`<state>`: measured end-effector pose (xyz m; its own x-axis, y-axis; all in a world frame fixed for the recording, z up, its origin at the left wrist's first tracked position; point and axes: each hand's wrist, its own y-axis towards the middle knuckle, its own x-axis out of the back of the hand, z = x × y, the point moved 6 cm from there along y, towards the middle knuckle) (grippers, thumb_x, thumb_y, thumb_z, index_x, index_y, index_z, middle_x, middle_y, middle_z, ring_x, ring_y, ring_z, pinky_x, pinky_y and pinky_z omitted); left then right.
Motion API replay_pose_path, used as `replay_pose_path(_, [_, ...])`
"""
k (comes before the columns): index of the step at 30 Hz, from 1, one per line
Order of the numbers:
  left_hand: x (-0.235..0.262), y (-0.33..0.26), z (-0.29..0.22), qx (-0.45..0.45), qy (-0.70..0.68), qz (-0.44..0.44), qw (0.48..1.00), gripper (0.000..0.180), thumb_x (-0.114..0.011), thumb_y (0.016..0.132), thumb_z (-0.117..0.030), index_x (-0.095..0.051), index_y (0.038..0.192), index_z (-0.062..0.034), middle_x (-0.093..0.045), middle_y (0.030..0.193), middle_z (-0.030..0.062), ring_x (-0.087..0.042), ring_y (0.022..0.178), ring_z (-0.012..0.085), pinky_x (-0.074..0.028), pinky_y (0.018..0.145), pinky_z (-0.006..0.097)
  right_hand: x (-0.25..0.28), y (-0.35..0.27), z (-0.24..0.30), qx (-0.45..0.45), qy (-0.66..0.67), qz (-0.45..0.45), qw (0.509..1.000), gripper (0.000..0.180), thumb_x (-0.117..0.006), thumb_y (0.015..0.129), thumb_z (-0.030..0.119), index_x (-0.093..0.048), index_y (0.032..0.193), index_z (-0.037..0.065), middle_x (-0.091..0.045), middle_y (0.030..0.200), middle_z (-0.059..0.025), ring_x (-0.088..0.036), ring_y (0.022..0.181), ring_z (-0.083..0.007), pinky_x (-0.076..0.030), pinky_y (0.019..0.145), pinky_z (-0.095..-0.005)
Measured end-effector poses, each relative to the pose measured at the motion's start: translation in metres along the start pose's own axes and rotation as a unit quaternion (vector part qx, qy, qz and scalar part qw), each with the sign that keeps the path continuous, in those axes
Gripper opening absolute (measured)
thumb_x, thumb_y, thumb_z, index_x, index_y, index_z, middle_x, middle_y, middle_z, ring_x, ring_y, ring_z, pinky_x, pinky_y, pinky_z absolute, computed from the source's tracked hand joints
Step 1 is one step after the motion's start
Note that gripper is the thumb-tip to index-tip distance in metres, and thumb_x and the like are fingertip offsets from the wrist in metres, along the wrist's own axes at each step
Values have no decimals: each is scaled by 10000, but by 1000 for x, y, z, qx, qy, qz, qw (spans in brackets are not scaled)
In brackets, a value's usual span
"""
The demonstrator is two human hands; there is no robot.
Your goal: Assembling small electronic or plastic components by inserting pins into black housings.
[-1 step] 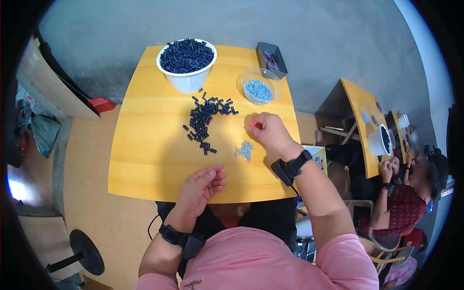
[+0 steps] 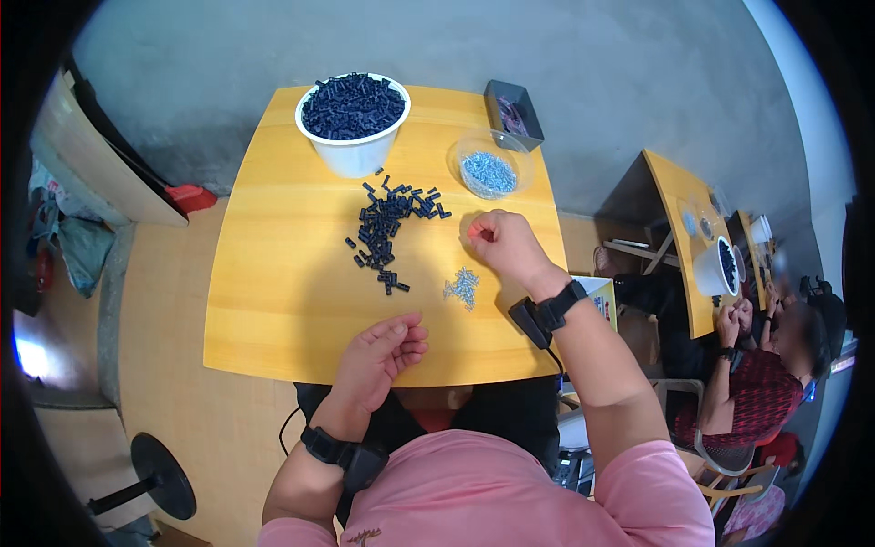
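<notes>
My left hand (image 2: 381,357) hovers over the near edge of the wooden table (image 2: 264,319), its fingers curled in and the thumb against them. Whatever it may hold is too small or hidden. Farther right, my right hand (image 2: 510,244) has thumb and fingers bent into a ring; its fingertips show no thing that I can name. Just below that hand lies a small pile of silvery screws (image 2: 465,288). Left of it spreads a heap of small black plastic pieces (image 2: 387,223). Beyond my right hand stands a clear round tub (image 2: 489,173) of similar screws.
A white bucket (image 2: 351,153) full of black pieces stands at the table's far left. A dark grey box (image 2: 515,114) sits at the far right corner. Off to the right, a co-worker (image 2: 752,392) sits at another table (image 2: 674,210) with a white bucket (image 2: 715,269).
</notes>
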<state>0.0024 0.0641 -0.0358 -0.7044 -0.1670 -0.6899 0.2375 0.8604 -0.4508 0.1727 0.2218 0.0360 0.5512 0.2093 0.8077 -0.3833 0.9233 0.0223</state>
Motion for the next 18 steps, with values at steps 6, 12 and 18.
replay_pose_path(6, [8, 4, 3, -8, -51, 22, 998, 247, -516, 908, -122, -568, 1105, 19, -638, 920, 111, -621, 808, 186, -520, 758, 300, -14, 37, -4, 29, -26, -55, 998, 84, -597, 727, 90, -622, 765, 19, -593, 777, -180, -580, 736, -343, -470, 651, -391])
replay_pose_path(12, [8, 6, 5, -11, -32, 39, 999, 248, -510, 907, -94, -562, 1116, 29, -638, 935, 131, -626, 828, 194, -521, 777, 315, -21, 53, -3, 24, -73, -54, 996, 110, -595, 728, 80, -624, 817, 23, -593, 863, -176, -580, 811, -341, -477, 708, -395])
replay_pose_path(18, [6, 6, 5, -12, -34, 62, 997, 247, -507, 909, -93, -564, 1117, 28, -638, 944, 132, -628, 839, 196, -521, 781, 318, -30, 53, 1, -7, -144, -26, 989, 121, -600, 735, 110, -628, 826, 35, -605, 865, -164, -589, 819, -329, -487, 730, -398])
